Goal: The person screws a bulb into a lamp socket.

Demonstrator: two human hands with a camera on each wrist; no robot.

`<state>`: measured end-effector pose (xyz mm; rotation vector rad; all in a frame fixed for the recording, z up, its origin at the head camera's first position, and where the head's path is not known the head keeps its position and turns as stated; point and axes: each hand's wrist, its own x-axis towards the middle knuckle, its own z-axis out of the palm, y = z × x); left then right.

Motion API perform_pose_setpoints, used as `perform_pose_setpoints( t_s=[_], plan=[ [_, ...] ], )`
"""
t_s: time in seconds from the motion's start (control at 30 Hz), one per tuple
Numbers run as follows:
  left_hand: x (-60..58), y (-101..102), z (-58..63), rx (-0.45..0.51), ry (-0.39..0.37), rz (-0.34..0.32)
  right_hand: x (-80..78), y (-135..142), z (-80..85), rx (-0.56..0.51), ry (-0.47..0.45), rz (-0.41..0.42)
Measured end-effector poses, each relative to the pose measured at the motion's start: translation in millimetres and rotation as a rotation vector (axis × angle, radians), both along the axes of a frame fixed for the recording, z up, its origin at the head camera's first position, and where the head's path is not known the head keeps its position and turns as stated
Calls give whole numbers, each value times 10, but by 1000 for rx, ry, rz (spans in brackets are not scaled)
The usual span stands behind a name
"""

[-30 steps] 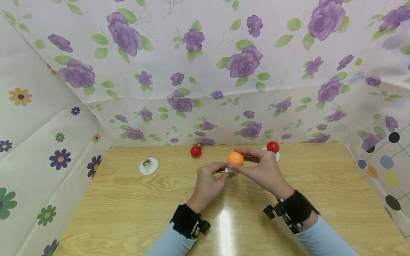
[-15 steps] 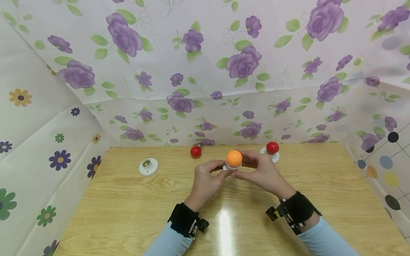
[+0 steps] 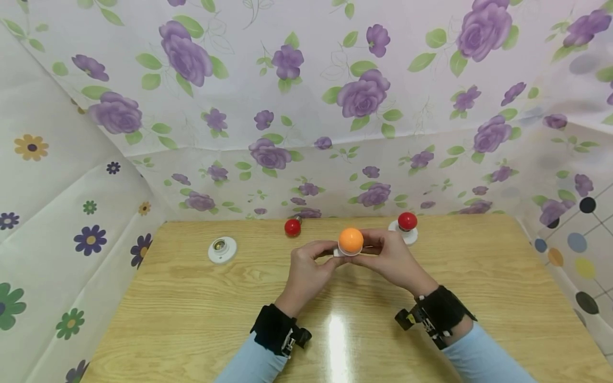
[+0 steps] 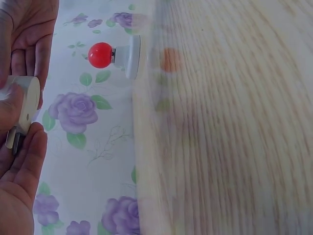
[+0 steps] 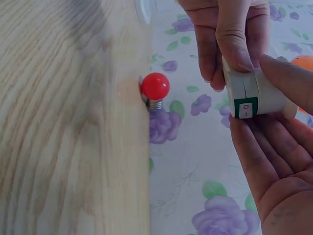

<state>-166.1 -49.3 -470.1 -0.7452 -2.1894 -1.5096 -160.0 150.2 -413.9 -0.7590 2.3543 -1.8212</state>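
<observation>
A white plug-in lamp holder with an orange bulb seated in its top is held above the table by both hands. My left hand pinches the plug end between thumb and fingers; metal prongs show beside its fingers in the left wrist view. From the other side, my right hand grips the body just below the bulb, thumb on the near side. A small switch marked O and I sits on the holder's side. In the right wrist view, only the bulb's edge shows.
At the table's back edge lies a loose red bulb. Behind my right hand, another red bulb stands in a round white base. A bare round socket rests at left. Flowered cloth hangs behind.
My right hand's fingers have gone from around the orange bulb down to the holder's body, uncovering the bulb. My left hand keeps its grip and has shifted slightly left.
</observation>
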Motion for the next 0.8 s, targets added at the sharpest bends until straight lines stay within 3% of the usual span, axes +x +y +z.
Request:
perform_pose_setpoints(
  t_s=[0.23,0.37,0.6,0.8],
  plan=[
    [-15,-46,-37,-6,-37,-40,-25,-27,-101,-51,-19,13],
    [-37,-76,-36,-22,-61,-37,-71,-39,-197,-54,-1,-30],
    [-60,-154,-38,-109,-81,143,-298,70,-615,-46,48,-294],
    [-51,-226,-54,-185,-75,236,-398,115,-753,-27,75,-489]
  ],
)
